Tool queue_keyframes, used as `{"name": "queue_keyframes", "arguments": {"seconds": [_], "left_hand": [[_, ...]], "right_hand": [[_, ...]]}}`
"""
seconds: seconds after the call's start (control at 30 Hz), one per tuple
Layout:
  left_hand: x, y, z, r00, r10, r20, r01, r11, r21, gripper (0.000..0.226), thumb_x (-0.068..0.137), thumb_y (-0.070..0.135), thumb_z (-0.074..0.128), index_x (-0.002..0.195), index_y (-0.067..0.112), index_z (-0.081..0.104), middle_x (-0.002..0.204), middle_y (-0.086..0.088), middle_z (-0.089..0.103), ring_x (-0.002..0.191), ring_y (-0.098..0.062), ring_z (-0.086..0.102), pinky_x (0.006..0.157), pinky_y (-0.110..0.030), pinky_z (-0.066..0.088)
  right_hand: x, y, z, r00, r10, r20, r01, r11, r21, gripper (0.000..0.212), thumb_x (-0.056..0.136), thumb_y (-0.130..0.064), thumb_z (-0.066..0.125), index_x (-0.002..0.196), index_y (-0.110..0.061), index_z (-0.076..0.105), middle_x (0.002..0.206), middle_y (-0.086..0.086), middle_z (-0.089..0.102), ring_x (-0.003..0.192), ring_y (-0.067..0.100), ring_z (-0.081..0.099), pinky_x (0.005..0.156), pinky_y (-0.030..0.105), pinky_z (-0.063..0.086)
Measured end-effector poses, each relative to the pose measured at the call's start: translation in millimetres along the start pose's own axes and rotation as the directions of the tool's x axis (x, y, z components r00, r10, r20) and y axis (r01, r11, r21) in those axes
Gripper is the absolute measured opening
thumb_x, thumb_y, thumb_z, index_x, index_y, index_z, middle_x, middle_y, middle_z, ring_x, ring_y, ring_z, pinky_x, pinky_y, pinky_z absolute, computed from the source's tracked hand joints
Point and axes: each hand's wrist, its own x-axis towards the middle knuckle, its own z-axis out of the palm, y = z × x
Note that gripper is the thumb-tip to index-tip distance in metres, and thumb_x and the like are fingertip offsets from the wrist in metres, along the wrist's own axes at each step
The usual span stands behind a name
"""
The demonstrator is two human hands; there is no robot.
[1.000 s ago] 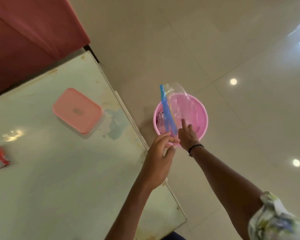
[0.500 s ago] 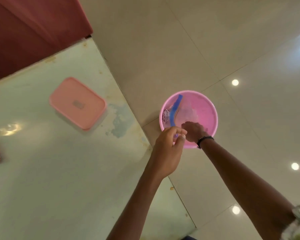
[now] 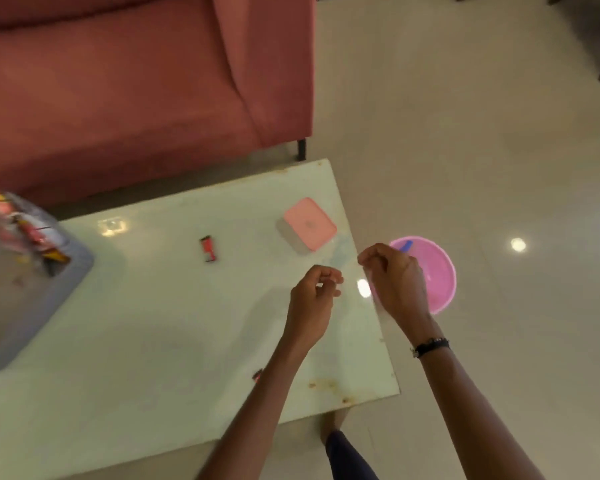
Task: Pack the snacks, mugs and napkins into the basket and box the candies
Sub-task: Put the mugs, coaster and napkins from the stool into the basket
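Fingers on both hands loosely curled, nothing in either. Left hand (image 3: pixel 314 294) hangs over the table (image 3: pixel 153 341), right hand (image 3: pixel 392 282) just past its right edge, partly in front of the pink basket (image 3: pixel 440 271).

Head view, the only one: basket sits on the floor beside the table, low enough to drop things in from above. Something blue (image 3: pixel 405 245) pokes up inside; rest of the contents I can't make out. Pink-lidded box (image 3: pixel 307 225) near the table's far right corner, lid on. One red candy (image 3: pixel 208 249) lies loose mid-table, within left-hand reach, so probably next. Grey tray (image 3: pixel 66 282) at far left holds a clear bag of snacks (image 3: pixel 18 226), blurred. Red sofa (image 3: pixel 136 81) behind.
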Motion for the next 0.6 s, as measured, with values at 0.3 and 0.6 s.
{"name": "queue_keyframes", "arguments": {"seconds": [0.3, 0.6], "left_hand": [[-75.5, -19.3, -177.4, 0.959, -0.054, -0.277, 0.009, 0.987, -0.159, 0.019, 0.094, 0.011, 0.042, 0.099, 0.012, 0.060, 0.097, -0.002, 0.070, 0.079, -0.012, 0.065, 0.068, -0.023, 0.048], [-137.6, -92.2, -364.2, 0.902, -0.072, -0.426, -0.028, 0.974, -0.225, 0.019, 0.095, 0.012, 0.041, 0.099, 0.011, 0.060, 0.094, -0.001, 0.070, 0.079, -0.013, 0.065, 0.069, -0.024, 0.049]], "right_hand": [[-83.9, -176.8, 63.2, 0.972, -0.165, 0.169, 0.154, 0.985, 0.076, 0.034, 0.088, -0.002, 0.042, 0.077, -0.022, 0.068, 0.075, -0.007, 0.069, 0.074, 0.017, 0.068, 0.066, 0.034, 0.054], [-164.6, -295.4, 199.3, 0.945, -0.198, 0.261, 0.162, 0.975, 0.153, 0.038, 0.088, 0.000, 0.040, 0.073, -0.023, 0.067, 0.077, -0.010, 0.071, 0.074, 0.003, 0.067, 0.067, 0.027, 0.053]]}}
